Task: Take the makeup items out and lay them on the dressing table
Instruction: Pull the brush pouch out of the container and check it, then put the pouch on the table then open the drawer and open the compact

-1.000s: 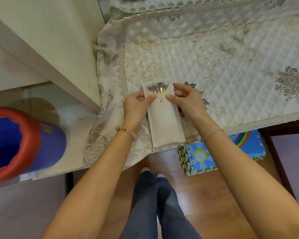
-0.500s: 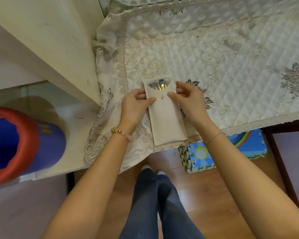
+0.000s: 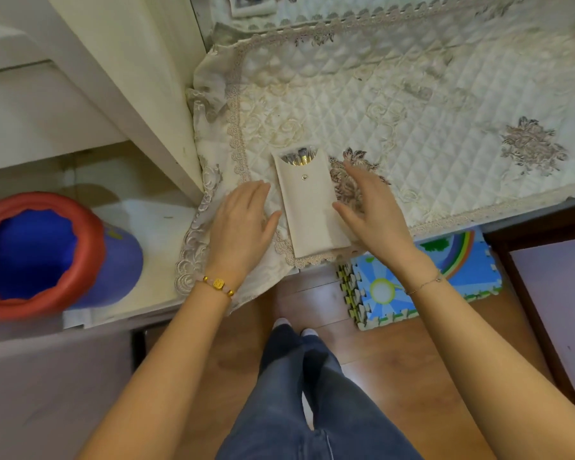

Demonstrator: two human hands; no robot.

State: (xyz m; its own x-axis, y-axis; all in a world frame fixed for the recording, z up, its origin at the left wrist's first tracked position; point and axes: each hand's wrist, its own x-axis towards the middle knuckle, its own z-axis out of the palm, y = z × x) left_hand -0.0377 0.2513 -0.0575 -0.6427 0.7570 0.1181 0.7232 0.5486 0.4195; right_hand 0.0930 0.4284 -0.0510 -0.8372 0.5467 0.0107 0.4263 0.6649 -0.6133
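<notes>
Both open hands flank the pouch (image 3: 309, 207); quilted cloth (image 3: 429, 104) beyond lies clear, cabinet panel (image 3: 140, 94) blocks far left.

Wood floor (image 3: 395, 366) down below, warm brown planks with a soft glare in the middle. Up top, the dressing table (image 3: 528, 210) is draped in a cream quilted cloth (image 3: 395, 104), lace-edged and stitched with grey-brown flowers, its corner hanging off the near edge. On the floor under that edge lies a foam puzzle mat (image 3: 422, 283), blue with a yellow sun and a rainbow. Far left, pale cream cabinet panels (image 3: 107, 78) run in at an angle over a white ledge (image 3: 153, 227). On that ledge sits a blue tub with a thick red rim (image 3: 44, 254). Bottom left a plain pale surface (image 3: 47, 393); far right, a dark wood frame (image 3: 531, 310) around a pale panel.
</notes>
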